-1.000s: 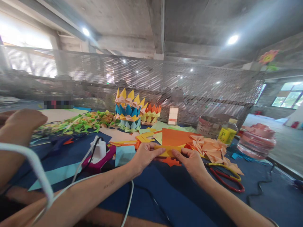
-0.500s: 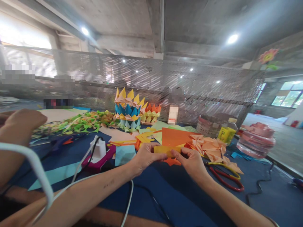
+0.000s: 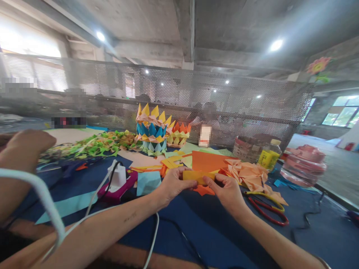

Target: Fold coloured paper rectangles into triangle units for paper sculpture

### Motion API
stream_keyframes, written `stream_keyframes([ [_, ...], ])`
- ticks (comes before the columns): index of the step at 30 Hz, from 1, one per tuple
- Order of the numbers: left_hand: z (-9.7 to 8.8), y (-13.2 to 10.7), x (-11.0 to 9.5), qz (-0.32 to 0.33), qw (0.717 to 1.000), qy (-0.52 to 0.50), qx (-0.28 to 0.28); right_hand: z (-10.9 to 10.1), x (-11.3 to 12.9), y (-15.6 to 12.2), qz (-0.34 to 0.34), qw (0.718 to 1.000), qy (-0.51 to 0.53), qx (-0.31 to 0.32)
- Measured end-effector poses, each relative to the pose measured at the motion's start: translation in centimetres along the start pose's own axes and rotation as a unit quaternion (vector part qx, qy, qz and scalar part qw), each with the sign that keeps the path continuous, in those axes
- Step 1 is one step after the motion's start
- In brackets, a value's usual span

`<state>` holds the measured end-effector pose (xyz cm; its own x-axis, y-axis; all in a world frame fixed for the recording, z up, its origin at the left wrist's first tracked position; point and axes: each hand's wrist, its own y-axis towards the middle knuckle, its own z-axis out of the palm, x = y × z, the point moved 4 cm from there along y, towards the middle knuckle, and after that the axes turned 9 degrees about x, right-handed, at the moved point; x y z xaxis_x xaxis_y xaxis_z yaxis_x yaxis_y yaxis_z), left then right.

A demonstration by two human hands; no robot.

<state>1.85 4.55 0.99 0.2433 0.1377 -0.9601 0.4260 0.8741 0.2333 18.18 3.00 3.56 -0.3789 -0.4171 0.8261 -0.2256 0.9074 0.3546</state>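
A folded yellow paper strip [image 3: 198, 175] is held above the blue table [image 3: 202, 231] between both hands. My left hand [image 3: 172, 185] pinches its left end with thumb and fingers. My right hand [image 3: 227, 190] pinches its right end. Just beneath the strip lies a small orange folded piece [image 3: 204, 190]. Behind it a flat orange sheet [image 3: 209, 161] rests on the table.
Stacked paper crowns [image 3: 153, 130] stand at the back centre before a perforated metal screen [image 3: 182, 101]. Peach folded units [image 3: 249, 173], red-and-yellow scissors [image 3: 266, 207], a yellow-labelled bottle [image 3: 269, 155] and a pink container [image 3: 304, 164] lie right. A glue gun [image 3: 117, 183] and another person's arm [image 3: 24, 157] are left.
The yellow strip has risen slightly and looks shorter, my two hands having drawn a little closer together on it. The rest of the table is unchanged.
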Motion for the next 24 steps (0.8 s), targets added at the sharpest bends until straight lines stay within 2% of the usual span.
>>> stream_keyframes([
  [8, -0.2, 0.1, 0.0, 0.016, 1.000, -0.002, -0.027, 0.2, -0.1, 0.2, 0.019, 0.998, 0.035, 0.038],
  [14, 0.0, 0.1, -0.2, 0.027, 0.999, 0.011, -0.021, 0.9, -0.3, 0.2, 0.035, 0.993, 0.076, 0.078],
  [24, 0.0, 0.1, -0.2, 0.041, 0.998, 0.035, -0.013, 1.0, -0.6, 0.0, 0.055, 0.989, 0.097, 0.100],
])
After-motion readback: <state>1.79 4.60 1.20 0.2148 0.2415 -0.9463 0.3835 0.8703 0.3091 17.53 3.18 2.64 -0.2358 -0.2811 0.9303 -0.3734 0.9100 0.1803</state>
